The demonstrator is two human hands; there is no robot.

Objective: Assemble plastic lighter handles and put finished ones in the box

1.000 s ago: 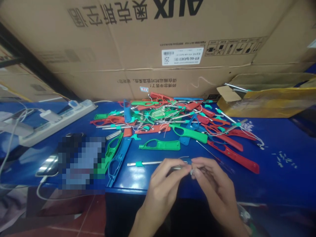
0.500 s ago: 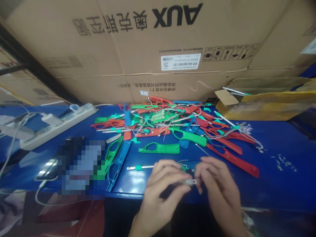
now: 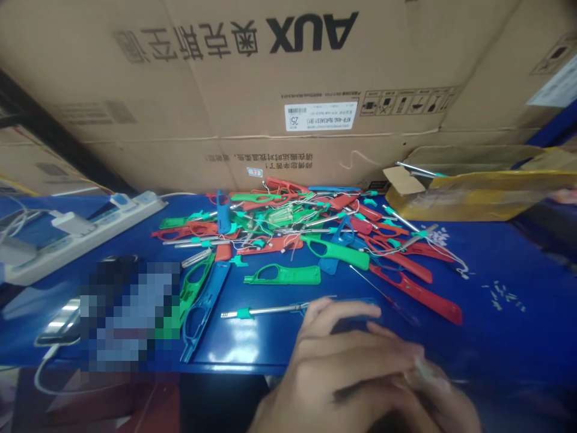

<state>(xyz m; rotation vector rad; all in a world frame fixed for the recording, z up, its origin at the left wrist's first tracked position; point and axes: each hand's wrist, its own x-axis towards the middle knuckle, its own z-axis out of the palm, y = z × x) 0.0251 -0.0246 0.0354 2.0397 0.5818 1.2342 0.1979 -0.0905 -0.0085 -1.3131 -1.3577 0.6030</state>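
Near rt: L hand (image 3: 347, 367), fingers bent, overlaps R hand (image 3: 451, 397); small pale pc. (image 3: 422, 368) at their fingertips. Grip of either hand: cannot tell; blurred, R hand mostly hidden. Rod (image 3: 274, 310) w/ grn clip (image 3: 244, 313) on table (image 3: 496, 252), just beyond L hand, pointing left. Grn shell (image 3: 293, 275) farther. Mixed pile (image 3: 283, 216) far ctr.; carton (image 3: 460, 197) far rt.

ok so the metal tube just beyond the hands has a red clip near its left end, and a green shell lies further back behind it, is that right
Not quite: the clip near the left end of the metal tube is green, not red, as the head view shows. The rest holds: the green shell lies further back behind the tube.
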